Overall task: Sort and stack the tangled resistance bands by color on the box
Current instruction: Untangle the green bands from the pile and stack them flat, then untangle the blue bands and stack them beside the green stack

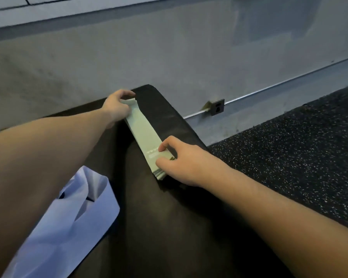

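- Squaring up the pile from the head view: green bands [147,137] lie flat, stacked along the far right edge of the black box [169,217].
- Left hand [117,107] pinches the far end, right hand [179,163] pinches the near end with thumb and curled fingers, probably so the edges line up.
- White print near the right thumb, too blurry to read.
- Pale blue band [68,217] sits apart at lower left.

Matt, smooth pale-green bands [144,135] between both hands – black leathery box top [169,217], speckled rubbery floor [299,147] beyond the right hand
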### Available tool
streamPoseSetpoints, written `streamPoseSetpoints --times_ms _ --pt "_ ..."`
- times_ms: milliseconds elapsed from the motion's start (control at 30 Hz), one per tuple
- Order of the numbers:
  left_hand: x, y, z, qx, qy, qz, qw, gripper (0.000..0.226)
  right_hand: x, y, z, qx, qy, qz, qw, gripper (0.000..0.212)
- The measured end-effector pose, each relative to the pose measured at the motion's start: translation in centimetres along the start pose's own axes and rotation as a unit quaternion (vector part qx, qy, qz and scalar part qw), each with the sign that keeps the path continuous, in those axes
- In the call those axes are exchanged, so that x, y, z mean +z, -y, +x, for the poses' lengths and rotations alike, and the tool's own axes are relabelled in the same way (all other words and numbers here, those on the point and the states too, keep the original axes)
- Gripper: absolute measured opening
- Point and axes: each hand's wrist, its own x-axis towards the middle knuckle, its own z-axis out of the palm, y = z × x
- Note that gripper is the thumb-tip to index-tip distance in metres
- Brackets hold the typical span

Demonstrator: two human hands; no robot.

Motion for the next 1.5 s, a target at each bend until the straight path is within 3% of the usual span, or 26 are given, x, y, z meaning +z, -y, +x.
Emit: streamPoseSetpoints --times_ms 200,333,633,967,1167,1333,1400,1500 --pt "1.2 1.3 0.2 -0.043 -0.041 -0.107 0.992 0.051 0.5 0.0 0.0 -0.002 -0.018 -0.040 0.999 0.034" --pt "0.7 0.4 -0.4 -0.066 -0.044 -0.084 0.993 0.044 0.2 -0.2 0.0 0.013 -0.022 -0.045 0.999 0.041" --pt "-4.6 -0.6 -7.8 -0.016 -0.078 -0.001 0.997 0.039 -1.6 1.0 -4.2 0.018 -0.049 -0.013 0.999 0.064" --pt "-12.1 -0.5 -24.0 0.098 0.032 0.080 0.991 0.031 -1.2 4.1 -11.5 -0.036 -0.056 -0.032 0.997 0.041" --pt "-15.9 1.7 -33.3 0.119 0.056 0.084 0.988 0.036 1.8 5.7 -16.0 -0.097 0.009 -0.071 0.993 0.032" --pt "-18.4 6.9 -38.1 0.094 0.051 0.161 0.981 0.022 5.0 7.5 -18.1 -0.136 0.007 -0.082 0.987 0.025" --pt "-18.6 9.3 -39.3 0.086 0.038 0.212 0.973 0.030 6.7 7.8 -18.0 -0.153 0.011 -0.077 0.985 0.023" --pt "-18.0 11.5 -40.4 0.148 0.045 0.197 0.968 0.028 9.3 8.4 -17.2 -0.188 0.004 -0.080 0.979 0.030"
